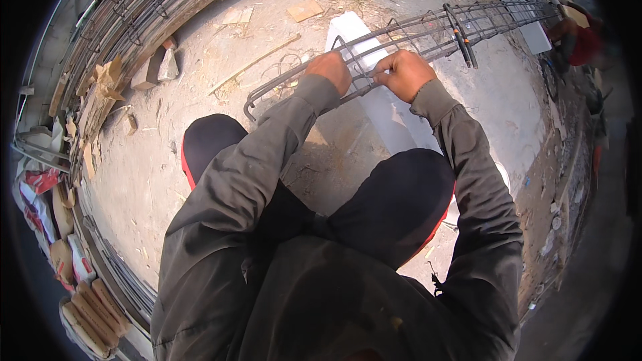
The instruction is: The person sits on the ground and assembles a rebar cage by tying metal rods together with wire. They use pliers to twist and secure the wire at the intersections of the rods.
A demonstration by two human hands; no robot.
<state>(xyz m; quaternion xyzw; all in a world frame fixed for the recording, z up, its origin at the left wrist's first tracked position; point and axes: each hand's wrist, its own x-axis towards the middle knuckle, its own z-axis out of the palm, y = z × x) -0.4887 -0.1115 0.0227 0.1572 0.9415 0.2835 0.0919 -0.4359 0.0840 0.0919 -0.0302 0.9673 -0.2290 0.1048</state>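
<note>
One long rebar cage (428,30) runs across the top of the view, resting on a white block (384,110) that lies on the dusty concrete floor (167,160). We count one cage in hand, one white block under it, and a second pale slab (525,17) farther off at the cage's far end. At least one more stack of bundled rebar (127,13) curves along the upper left rim; how many bars it holds we cannot tell. Scraps of cardboard and timber (100,93) litter the left edge, too many and too jumbled to count.

Two hands work at the near end of the cage. Our left hand (332,70) is clamped over a bar, fingers curled down around it. Our right hand (404,73) sits just beside it, fingers closed tight on the same stretch, perhaps pinching something small; what, we cannot see.

Judgement on doing this well: keep both hands close to the joint, keep the cage bearing on the block so it does not roll, and keep the knees clear of the hooked bar end (251,108).
</note>
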